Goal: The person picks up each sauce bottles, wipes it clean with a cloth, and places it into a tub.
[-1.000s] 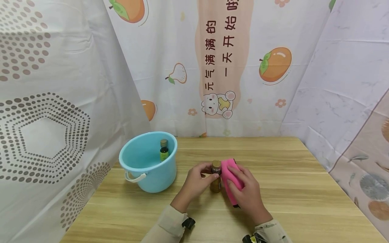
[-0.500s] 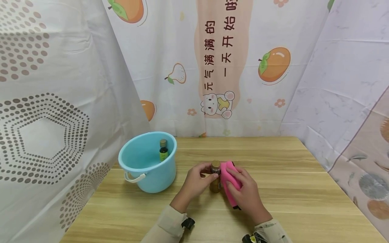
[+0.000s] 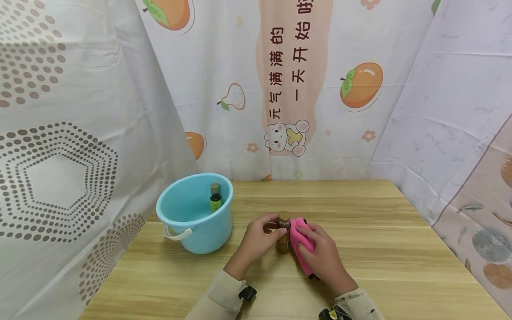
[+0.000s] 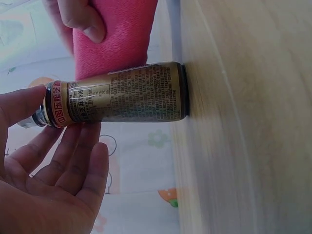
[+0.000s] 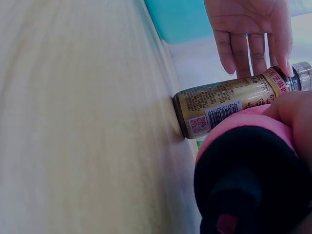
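Note:
A brown glass sesame oil bottle [image 3: 283, 242] with a gold-coloured cap stands upright on the table. My left hand [image 3: 260, 240] pinches it near the neck between thumb and fingertips; in the left wrist view its gold label [image 4: 141, 95] is dense with print. My right hand [image 3: 322, 255] grips a pink fuzzy pad [image 3: 298, 240] with black ends. In the left wrist view the pad lies against the bottle's side. The right wrist view shows the pad's black end [image 5: 243, 170] close up, beside the bottle's barcode.
To the left stands a light blue bucket [image 3: 208, 235] with a white handle. Inside it is another dark bottle [image 3: 215, 200] with a yellow-green label. Patterned curtains [image 3: 340, 146] close off the back and sides of the wooden table [image 3: 384, 249].
The right hand has drawn the pink pad slightly down and toward me along the bottle's side. The left hand and the bottle have stayed in place.

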`<state>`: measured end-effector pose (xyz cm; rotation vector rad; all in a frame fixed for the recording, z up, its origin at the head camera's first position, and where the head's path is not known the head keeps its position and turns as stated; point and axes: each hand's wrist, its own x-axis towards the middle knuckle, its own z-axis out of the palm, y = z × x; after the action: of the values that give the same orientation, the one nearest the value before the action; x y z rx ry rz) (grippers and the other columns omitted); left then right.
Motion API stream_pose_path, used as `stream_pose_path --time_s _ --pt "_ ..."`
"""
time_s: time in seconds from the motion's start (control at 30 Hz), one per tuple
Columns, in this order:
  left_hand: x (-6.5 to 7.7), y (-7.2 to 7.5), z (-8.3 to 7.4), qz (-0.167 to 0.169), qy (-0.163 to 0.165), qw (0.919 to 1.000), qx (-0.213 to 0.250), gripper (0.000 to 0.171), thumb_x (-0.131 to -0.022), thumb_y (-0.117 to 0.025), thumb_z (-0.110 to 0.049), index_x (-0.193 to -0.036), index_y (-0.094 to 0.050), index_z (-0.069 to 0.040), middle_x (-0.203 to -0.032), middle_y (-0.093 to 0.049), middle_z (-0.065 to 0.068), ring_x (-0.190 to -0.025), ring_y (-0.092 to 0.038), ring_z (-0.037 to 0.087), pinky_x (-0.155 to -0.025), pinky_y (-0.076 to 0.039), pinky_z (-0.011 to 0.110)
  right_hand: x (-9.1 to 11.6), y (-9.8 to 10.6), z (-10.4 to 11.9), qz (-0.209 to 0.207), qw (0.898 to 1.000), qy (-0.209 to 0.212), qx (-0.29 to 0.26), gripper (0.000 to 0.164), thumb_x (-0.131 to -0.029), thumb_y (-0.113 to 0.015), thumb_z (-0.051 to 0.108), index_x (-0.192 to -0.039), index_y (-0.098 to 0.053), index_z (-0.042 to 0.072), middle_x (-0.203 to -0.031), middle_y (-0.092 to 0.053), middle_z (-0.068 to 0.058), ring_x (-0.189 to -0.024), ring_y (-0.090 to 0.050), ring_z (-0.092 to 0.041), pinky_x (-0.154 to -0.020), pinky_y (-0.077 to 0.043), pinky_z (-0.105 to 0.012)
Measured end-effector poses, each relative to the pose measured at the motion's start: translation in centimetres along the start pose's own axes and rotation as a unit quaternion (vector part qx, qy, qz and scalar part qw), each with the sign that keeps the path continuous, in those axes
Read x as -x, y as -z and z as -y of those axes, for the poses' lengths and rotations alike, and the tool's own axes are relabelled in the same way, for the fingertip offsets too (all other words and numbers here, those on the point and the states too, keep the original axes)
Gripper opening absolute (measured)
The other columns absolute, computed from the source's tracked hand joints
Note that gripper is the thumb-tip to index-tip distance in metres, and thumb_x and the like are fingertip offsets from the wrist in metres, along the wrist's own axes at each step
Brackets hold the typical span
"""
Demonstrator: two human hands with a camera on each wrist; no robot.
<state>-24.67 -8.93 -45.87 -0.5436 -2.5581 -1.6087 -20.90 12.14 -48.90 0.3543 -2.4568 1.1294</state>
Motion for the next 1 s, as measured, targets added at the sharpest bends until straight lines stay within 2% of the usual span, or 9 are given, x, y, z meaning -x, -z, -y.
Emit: stream_pose_path --time_s 0.23,0.43,0.5,0.77,0.83,1.0 --pt "0.05 0.00 -0.08 0.004 -0.001 1.0000 0.001 0.036 -0.096 -0.074 -0.041 -0.129 -0.071 -0.027 -0.119 -0.070 -0.014 -0.114 -0.065 0.009 -0.096 -0.055 0.035 -0.02 -0.01 0.04 0.033 0.999 -0.034 0.027 0.042 -0.087 -0.078 0.009 -0.128 -0.075 0.016 -0.129 -0.066 -0.011 -0.094 -0.063 -0.018 -0.071 -0.056 -0.023" --pt "0.06 -0.01 -0.16 0.009 -0.004 0.9999 0.006 0.033 -0.096 -0.073 -0.046 -0.126 -0.070 -0.034 -0.119 -0.070 -0.016 -0.113 -0.065 0.008 -0.096 -0.055 0.036 -0.04 -0.09 -0.15 0.062 0.996 -0.053 0.046 0.044 -0.087 -0.078 0.012 -0.130 -0.074 0.017 -0.130 -0.066 -0.012 -0.092 -0.062 -0.017 -0.070 -0.054 -0.023" --pt "0.04 -0.02 -0.14 0.010 -0.006 0.9999 0.007 0.032 -0.096 -0.073 -0.045 -0.126 -0.070 -0.034 -0.119 -0.070 -0.015 -0.113 -0.065 0.008 -0.096 -0.055 0.035 -0.05 -0.08 -0.17 0.067 0.995 -0.055 0.047 0.044 -0.087 -0.078 0.013 -0.131 -0.073 0.016 -0.130 -0.065 -0.013 -0.092 -0.062 -0.016 -0.070 -0.054 -0.023" --pt "0.08 -0.02 -0.20 0.007 -0.010 0.9999 0.009 0.028 -0.097 -0.074 -0.040 -0.124 -0.071 -0.036 -0.119 -0.070 -0.015 -0.112 -0.066 0.008 -0.095 -0.057 0.033 -0.05 0.00 0.06 0.067 0.995 -0.054 0.050 0.044 -0.087 -0.079 0.014 -0.131 -0.073 0.017 -0.129 -0.065 -0.013 -0.091 -0.061 -0.016 -0.069 -0.053 -0.023" --pt "0.08 -0.02 -0.15 0.007 -0.012 0.9999 0.009 0.031 -0.097 -0.073 -0.040 -0.126 -0.070 -0.032 -0.119 -0.070 -0.013 -0.113 -0.066 0.010 -0.095 -0.057 0.033 -0.03 0.01 0.08 0.063 0.995 -0.053 0.047 0.044 -0.087 -0.078 0.014 -0.130 -0.073 0.017 -0.129 -0.066 -0.013 -0.090 -0.061 -0.016 -0.069 -0.053 -0.023" --pt "0.16 -0.05 -0.09 0.001 0.001 0.9999 0.014 0.054 -0.096 -0.074 -0.043 -0.142 -0.061 -0.018 -0.122 -0.069 -0.005 -0.116 -0.066 0.015 -0.097 -0.058 0.036 0.05 0.03 0.07 0.047 0.997 -0.041 0.039 0.043 -0.087 -0.078 0.013 -0.129 -0.074 0.018 -0.128 -0.066 -0.011 -0.093 -0.063 -0.017 -0.070 -0.054 -0.023"
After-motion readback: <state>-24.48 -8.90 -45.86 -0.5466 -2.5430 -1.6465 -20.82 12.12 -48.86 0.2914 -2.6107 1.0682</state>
